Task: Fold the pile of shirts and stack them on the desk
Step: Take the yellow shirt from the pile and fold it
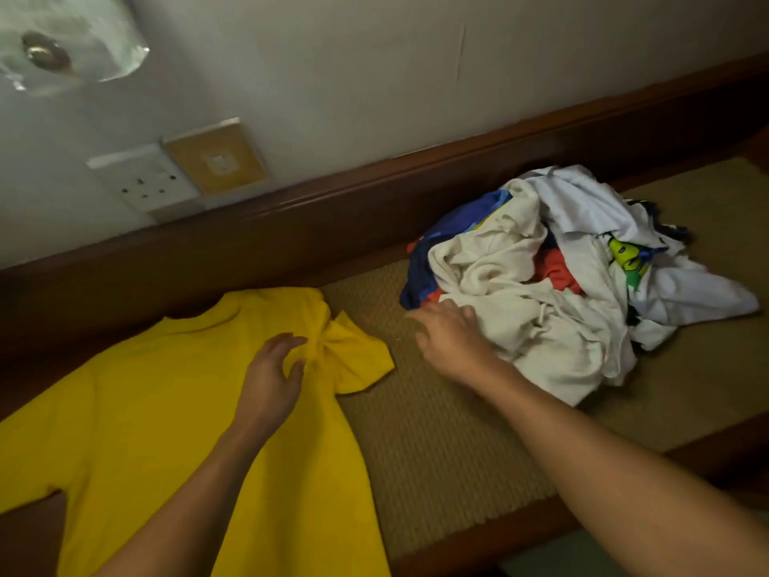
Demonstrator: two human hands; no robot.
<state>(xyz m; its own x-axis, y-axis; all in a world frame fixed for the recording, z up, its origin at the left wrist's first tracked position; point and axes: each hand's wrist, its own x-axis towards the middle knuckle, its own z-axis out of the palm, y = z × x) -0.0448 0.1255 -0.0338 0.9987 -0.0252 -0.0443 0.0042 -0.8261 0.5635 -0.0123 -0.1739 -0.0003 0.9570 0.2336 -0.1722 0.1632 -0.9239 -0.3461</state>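
Yellow shirt [166, 410] under loose-fingered left hand [270, 376]; right hand [451, 339] flat against shirt pile [561, 276].

1 yellow shirt [166, 389], 1 misc. pile [541, 285] — 1 wall socket [145, 183], 1 tan plate [216, 160].

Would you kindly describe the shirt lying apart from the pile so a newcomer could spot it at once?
Start at the woven desk mat, below the wall socket. Left of the crumpled pile lies the yellow shirt, with the left hand at its bunched sleeve. It alone is spread flat and plain yellow, while the others are heaped together.
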